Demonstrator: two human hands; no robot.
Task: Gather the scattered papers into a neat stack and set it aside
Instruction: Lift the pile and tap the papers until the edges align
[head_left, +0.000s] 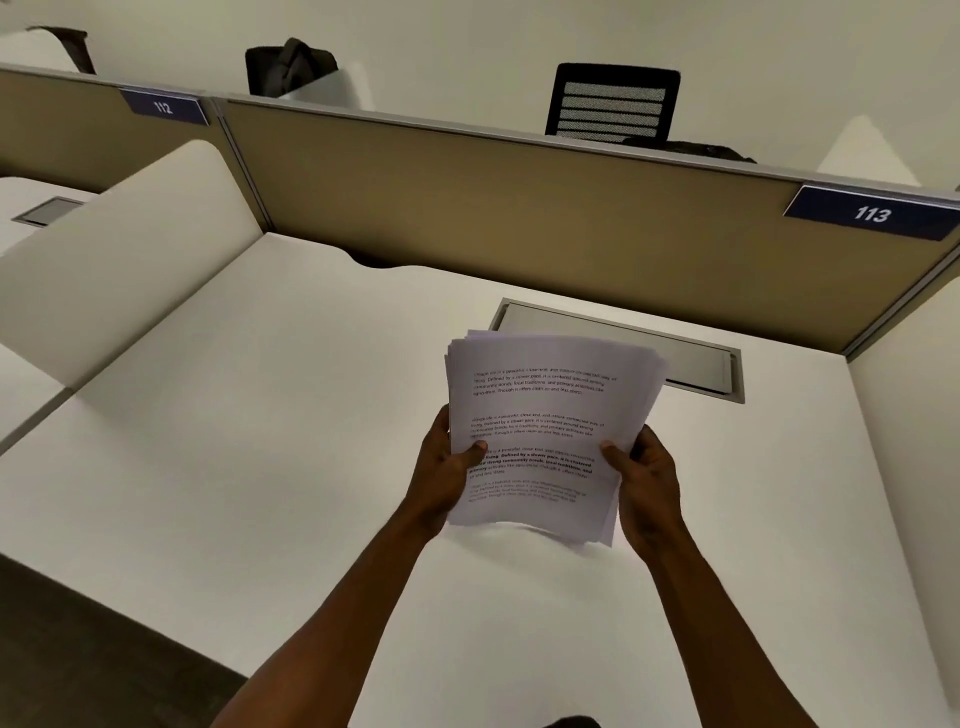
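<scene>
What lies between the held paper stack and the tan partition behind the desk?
In the head view, a grey cable hatch set in the white desk lies between the paper stack and the partition.

We cannot read the small print on the stack of papers (540, 431); it is blurred. Behind the sheets, the fingers of our left hand (441, 470) and right hand (647, 480) are hidden. The far partition (493, 208) hides the lower part of the office chair (613, 101).
</scene>
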